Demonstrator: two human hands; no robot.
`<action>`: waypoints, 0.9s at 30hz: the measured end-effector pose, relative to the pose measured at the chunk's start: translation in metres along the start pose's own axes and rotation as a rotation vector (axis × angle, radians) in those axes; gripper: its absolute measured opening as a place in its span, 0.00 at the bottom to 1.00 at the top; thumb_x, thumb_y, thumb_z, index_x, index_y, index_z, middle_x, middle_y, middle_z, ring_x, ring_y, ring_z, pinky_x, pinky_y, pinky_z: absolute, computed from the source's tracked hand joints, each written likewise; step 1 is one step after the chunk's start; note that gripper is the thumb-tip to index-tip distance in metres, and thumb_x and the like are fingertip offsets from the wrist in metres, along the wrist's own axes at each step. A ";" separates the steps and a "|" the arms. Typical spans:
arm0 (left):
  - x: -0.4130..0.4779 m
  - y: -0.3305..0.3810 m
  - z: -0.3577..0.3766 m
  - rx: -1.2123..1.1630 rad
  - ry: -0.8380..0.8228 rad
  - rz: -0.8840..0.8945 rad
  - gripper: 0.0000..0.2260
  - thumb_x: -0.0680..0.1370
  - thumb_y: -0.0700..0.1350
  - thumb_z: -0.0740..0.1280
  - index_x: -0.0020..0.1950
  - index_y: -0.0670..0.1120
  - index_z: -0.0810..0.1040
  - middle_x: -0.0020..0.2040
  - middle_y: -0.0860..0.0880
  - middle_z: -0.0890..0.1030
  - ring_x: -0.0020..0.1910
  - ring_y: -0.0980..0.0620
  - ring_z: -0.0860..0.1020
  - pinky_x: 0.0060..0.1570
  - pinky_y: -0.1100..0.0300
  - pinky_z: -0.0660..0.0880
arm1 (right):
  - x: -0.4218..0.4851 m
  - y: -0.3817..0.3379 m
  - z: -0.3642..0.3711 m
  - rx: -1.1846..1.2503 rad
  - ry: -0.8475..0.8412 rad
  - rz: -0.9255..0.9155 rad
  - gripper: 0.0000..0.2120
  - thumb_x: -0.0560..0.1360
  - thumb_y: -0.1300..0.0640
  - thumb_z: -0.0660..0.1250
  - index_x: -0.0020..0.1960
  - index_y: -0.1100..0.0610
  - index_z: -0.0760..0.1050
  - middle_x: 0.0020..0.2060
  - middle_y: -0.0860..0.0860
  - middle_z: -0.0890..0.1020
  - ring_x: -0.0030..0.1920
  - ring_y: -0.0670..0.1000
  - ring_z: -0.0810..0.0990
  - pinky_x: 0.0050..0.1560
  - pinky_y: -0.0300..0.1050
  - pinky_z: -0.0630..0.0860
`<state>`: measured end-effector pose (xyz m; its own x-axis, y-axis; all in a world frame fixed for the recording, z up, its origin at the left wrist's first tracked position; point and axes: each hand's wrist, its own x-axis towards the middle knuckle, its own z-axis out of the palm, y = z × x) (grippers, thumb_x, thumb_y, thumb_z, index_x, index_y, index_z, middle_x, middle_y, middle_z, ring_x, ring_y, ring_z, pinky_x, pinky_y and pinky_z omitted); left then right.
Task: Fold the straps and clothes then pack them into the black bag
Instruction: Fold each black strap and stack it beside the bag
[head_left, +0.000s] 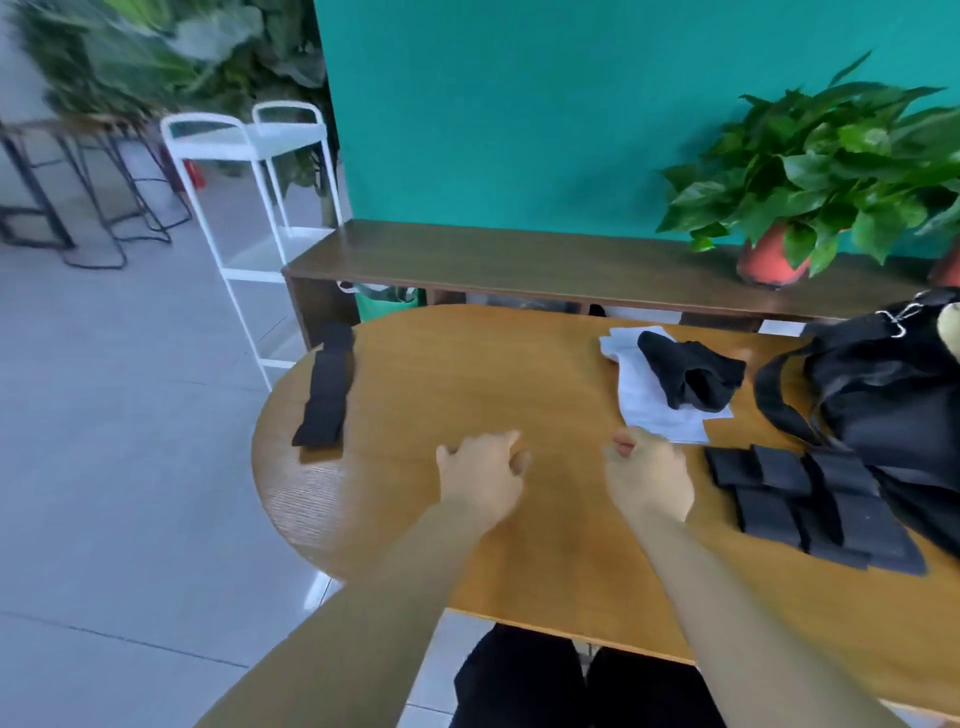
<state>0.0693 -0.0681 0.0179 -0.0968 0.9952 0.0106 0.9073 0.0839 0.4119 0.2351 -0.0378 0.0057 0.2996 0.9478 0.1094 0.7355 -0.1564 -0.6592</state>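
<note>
An oval wooden table (467, 374) fills the middle of the view, its grain warm and orange-brown; just behind the table runs a long dark wooden bench (493, 260), set against a flat teal wall (519, 104); on the bench, behind the table's right end, stands a leafy green plant (810, 171) in a terracotta pot (769, 260); left of the table lies a pale grey tiled floor (104, 415), softly reflecting daylight; a white metal cart (249, 171) stands behind the table's left end; farther left are dark-framed stools (93, 197), blurred; above them hangs dense green foliage (182, 47).
</note>
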 end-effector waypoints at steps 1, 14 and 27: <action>0.002 -0.015 -0.007 0.001 0.009 -0.022 0.19 0.82 0.53 0.55 0.73 0.54 0.67 0.61 0.51 0.79 0.62 0.48 0.74 0.64 0.48 0.59 | -0.002 -0.012 0.011 -0.020 -0.031 -0.038 0.13 0.76 0.54 0.61 0.59 0.51 0.77 0.54 0.48 0.80 0.59 0.53 0.72 0.54 0.50 0.74; 0.047 -0.184 -0.051 0.171 0.082 -0.119 0.21 0.81 0.55 0.53 0.74 0.53 0.63 0.76 0.53 0.61 0.76 0.51 0.55 0.72 0.48 0.51 | -0.013 -0.139 0.137 -0.361 -0.337 -0.586 0.20 0.79 0.50 0.59 0.69 0.48 0.69 0.61 0.49 0.76 0.65 0.53 0.67 0.62 0.47 0.66; 0.037 -0.216 -0.030 0.226 -0.157 -0.076 0.32 0.80 0.64 0.45 0.79 0.47 0.47 0.79 0.51 0.46 0.77 0.54 0.42 0.74 0.52 0.46 | -0.027 -0.173 0.170 -0.450 -0.574 -0.864 0.33 0.77 0.60 0.63 0.77 0.51 0.53 0.76 0.50 0.58 0.75 0.51 0.53 0.73 0.53 0.55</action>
<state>-0.1425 -0.0506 -0.0437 -0.1190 0.9798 -0.1609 0.9698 0.1494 0.1927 -0.0034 0.0114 -0.0101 -0.6534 0.7562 -0.0354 0.7475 0.6371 -0.1879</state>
